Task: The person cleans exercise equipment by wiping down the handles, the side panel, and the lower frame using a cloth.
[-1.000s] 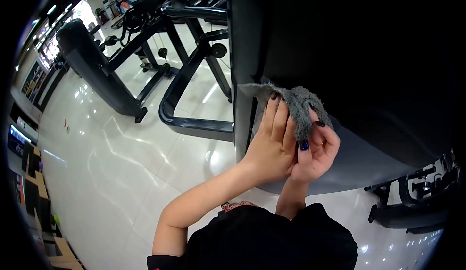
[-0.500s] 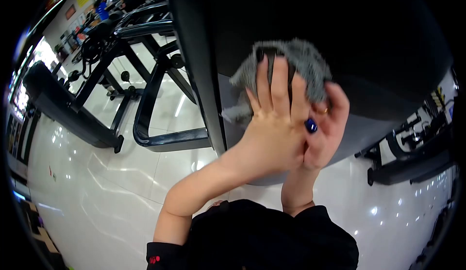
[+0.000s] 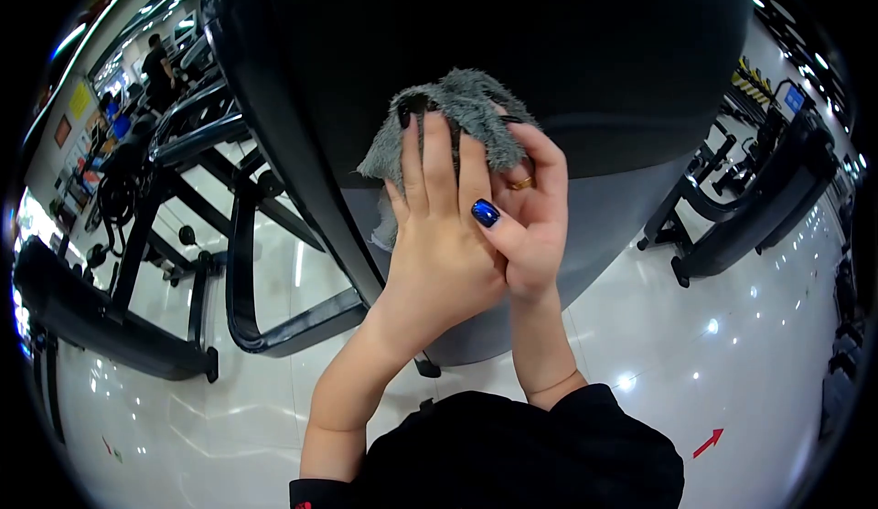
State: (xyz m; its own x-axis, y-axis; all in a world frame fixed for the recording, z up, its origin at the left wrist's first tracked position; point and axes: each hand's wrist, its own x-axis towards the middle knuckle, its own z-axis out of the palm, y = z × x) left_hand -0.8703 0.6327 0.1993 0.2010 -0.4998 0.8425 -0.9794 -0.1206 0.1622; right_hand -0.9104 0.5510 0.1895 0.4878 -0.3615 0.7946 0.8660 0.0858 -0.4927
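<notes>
A shaggy grey cloth (image 3: 476,97) lies bunched against the large black panel (image 3: 585,70) of a gym machine. My left hand (image 3: 439,198) is on it, back towards me, with the fingers stretched up and their dark-nailed tips pressing into the fabric. Alongside, my right hand (image 3: 535,203), with a ring on one finger, has its fingers bent at the cloth's right edge. Its blue-nailed thumb rests over the left hand. Part of the cloth and some of the right fingertips are hidden.
A black tubular frame (image 3: 302,321) stands close on the left, with a padded machine part (image 3: 110,317) beyond it. More equipment (image 3: 768,203) is at the right. A person in dark clothes (image 3: 158,70) stands far back left. A red arrow (image 3: 709,442) marks the glossy floor.
The view has turned, so the machine, hands and cloth appear farther left. Both hands stay together on the cloth; the right thumb now lies more plainly across the left hand.
</notes>
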